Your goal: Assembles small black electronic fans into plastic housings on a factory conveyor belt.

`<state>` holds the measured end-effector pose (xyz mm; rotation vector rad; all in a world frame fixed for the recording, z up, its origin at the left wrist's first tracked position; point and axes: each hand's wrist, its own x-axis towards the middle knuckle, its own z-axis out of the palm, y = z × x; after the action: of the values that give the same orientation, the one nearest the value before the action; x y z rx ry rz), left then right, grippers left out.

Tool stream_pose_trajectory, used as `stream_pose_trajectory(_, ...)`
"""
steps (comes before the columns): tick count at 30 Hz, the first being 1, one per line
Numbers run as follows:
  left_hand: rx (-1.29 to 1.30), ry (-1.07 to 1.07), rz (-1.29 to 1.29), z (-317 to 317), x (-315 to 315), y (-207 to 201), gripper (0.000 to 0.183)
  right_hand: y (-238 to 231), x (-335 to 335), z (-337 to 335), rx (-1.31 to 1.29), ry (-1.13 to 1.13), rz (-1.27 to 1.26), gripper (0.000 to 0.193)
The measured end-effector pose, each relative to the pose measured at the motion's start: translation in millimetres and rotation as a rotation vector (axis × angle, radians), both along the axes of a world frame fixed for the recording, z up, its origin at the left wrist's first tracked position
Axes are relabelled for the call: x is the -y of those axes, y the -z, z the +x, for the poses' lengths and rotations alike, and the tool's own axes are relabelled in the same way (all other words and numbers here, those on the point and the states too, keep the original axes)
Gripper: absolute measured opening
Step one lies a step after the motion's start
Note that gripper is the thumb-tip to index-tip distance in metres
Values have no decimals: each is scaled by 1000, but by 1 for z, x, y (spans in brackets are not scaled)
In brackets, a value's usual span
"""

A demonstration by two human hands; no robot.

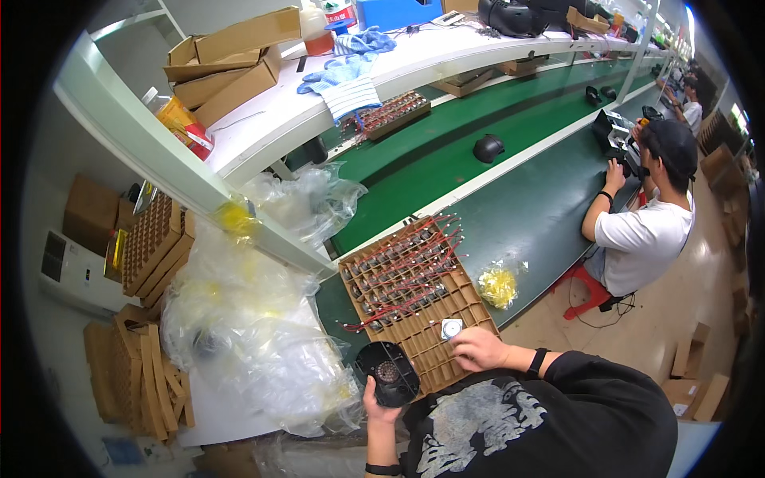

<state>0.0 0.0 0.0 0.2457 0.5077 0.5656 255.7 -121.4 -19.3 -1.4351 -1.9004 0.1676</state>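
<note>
My left hand (381, 405) grips the edge of a black round plastic housing (387, 373) with a perforated grille in its middle. The housing is tilted, its inner ribbed side showing. Over the lower part of a cardboard divider tray (430, 346), my right hand (480, 349) has its fingers closed at a small speaker (452, 328), silvery with a squarish frame. Rows of small dark parts with red wires (402, 267) fill the tray's far cells, while the near cells around my right hand show bare cardboard.
Crumpled clear plastic bags (247, 342) cover the left side. A yellow bundle in clear wrap (498, 287) lies right of the tray. Beyond runs a green conveyor belt (430, 171) carrying a black shell (488, 148). A co-worker (649, 215) sits at the right.
</note>
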Motion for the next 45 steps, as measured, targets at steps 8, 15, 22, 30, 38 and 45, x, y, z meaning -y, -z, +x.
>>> stream_pose_trajectory(8, 44, 29, 28, 5, 8, -18, 79, 31, -23, 0, 334, 180, -366, 48)
stream_pose_trajectory(15, 72, 81, 43, 21, 8, -27, 73, 19, -25, 22, 83, 215, -458, 46)
stream_pose_trajectory(22, -204, 156, 36, 36, 2, -33, 63, -144, -40, 12, -268, -80, -40, 45)
stream_pose_trajectory(30, -216, 267, -8, 69, 11, -41, 55, -141, -58, -13, 163, -145, -298, 37)
stream_pose_trajectory(38, -148, 292, -46, 76, 14, -35, 55, -138, -54, -7, 203, -110, -335, 31)
stream_pose_trajectory(45, -186, 309, -11, 83, 14, -35, 57, -135, -51, -1, 198, -78, -257, 27)
